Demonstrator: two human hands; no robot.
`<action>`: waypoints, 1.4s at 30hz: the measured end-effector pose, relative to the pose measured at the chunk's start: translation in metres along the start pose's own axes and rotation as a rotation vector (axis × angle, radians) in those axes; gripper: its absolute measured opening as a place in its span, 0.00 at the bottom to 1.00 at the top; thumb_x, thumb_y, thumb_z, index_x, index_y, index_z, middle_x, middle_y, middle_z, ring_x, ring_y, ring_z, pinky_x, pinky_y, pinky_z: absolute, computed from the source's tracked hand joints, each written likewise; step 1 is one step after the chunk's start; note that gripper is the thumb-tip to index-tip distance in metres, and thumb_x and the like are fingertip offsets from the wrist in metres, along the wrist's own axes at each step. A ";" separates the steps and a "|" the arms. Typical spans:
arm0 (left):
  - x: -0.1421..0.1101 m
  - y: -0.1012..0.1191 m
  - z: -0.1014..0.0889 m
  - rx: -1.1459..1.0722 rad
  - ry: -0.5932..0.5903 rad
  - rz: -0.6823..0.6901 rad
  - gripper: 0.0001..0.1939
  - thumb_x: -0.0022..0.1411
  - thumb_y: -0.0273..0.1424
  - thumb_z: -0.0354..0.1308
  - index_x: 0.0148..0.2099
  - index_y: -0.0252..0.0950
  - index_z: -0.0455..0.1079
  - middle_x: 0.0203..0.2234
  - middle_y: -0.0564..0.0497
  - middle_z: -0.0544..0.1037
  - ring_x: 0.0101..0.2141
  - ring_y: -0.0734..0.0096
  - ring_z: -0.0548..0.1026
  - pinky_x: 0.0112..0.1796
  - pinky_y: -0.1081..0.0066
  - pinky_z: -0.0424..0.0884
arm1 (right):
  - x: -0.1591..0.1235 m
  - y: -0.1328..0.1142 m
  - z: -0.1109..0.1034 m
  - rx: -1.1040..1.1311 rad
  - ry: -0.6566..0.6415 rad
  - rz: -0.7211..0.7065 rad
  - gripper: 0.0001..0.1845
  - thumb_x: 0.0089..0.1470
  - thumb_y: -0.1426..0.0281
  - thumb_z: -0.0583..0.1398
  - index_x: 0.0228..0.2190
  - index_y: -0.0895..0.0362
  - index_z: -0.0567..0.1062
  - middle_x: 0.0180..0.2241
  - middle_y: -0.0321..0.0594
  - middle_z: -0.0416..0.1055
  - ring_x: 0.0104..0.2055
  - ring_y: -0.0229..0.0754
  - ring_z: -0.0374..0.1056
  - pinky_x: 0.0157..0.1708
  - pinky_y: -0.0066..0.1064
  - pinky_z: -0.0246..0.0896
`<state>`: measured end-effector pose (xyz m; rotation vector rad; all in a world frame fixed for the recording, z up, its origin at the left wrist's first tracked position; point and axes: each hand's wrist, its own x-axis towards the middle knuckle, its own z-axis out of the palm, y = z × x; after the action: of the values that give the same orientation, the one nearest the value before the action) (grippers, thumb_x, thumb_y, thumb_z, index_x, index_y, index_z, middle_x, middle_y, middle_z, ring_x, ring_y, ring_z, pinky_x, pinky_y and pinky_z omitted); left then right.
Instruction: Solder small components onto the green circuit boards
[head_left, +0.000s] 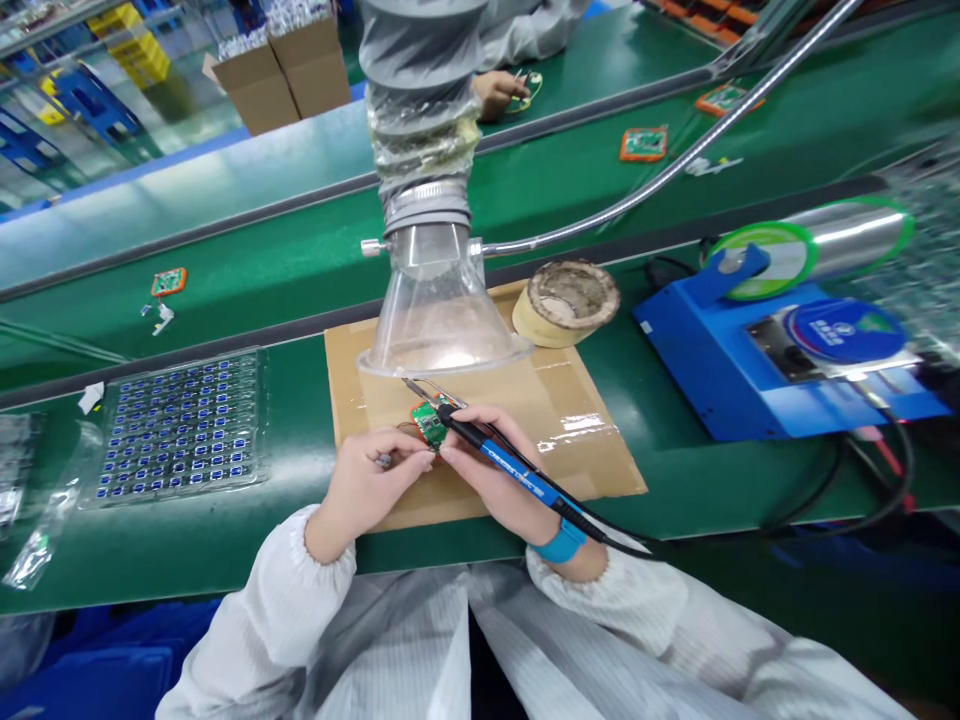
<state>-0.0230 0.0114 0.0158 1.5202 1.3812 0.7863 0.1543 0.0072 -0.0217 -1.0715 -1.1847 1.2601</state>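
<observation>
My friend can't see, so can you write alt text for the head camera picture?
A person holds a blue soldering iron in the right grip close to a small green circuit board, the left grip at its near edge. Cardboard lies underneath; a clear hood hangs over it. A tray of small blue parts lies left, a blue stand right.

Your soldering iron (517,471) looks like smooth plastic, ending in a bare metal tip (421,392). Your sleeves (300,590) are matt, puckered cloth. You have matt brown cardboard (574,385) with glossy clear tape (581,428) — and a smooth, shiny green bench (296,400). The hood (439,300) is clear, glossy plastic; the flexible arm (637,205), ridged bright metal; the round pot (547,325), rough and crusted at its rim.
</observation>
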 end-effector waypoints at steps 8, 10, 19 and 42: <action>0.010 -0.017 -0.007 0.324 0.013 0.104 0.06 0.62 0.30 0.64 0.31 0.38 0.79 0.31 0.49 0.81 0.36 0.65 0.76 0.42 0.63 0.69 | -0.004 0.009 -0.009 -0.178 0.126 -0.079 0.13 0.56 0.65 0.68 0.44 0.50 0.75 0.37 0.36 0.78 0.37 0.41 0.78 0.42 0.34 0.76; 0.017 -0.024 -0.008 0.439 0.002 0.122 0.07 0.62 0.28 0.64 0.30 0.38 0.78 0.32 0.50 0.80 0.38 0.63 0.74 0.46 0.59 0.67 | -0.006 0.011 -0.019 -0.258 0.172 -0.116 0.13 0.56 0.63 0.68 0.43 0.50 0.77 0.39 0.39 0.80 0.39 0.43 0.79 0.44 0.37 0.76; 0.032 -0.032 -0.009 0.516 -0.107 0.082 0.12 0.62 0.27 0.61 0.25 0.36 0.73 0.32 0.48 0.77 0.37 0.64 0.72 0.46 0.57 0.67 | -0.025 0.020 -0.046 -0.478 0.173 -0.236 0.08 0.60 0.61 0.63 0.39 0.51 0.78 0.37 0.42 0.81 0.39 0.48 0.79 0.39 0.40 0.77; 0.043 -0.022 -0.014 0.543 -0.224 0.044 0.11 0.60 0.24 0.59 0.25 0.36 0.74 0.30 0.50 0.74 0.35 0.67 0.70 0.42 0.63 0.66 | -0.014 0.009 -0.034 -0.554 0.087 -0.279 0.03 0.56 0.69 0.64 0.34 0.52 0.76 0.31 0.37 0.80 0.31 0.42 0.77 0.32 0.31 0.72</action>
<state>-0.0368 0.0557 -0.0036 1.9888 1.4614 0.2543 0.1877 -0.0051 -0.0348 -1.2832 -1.6006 0.6729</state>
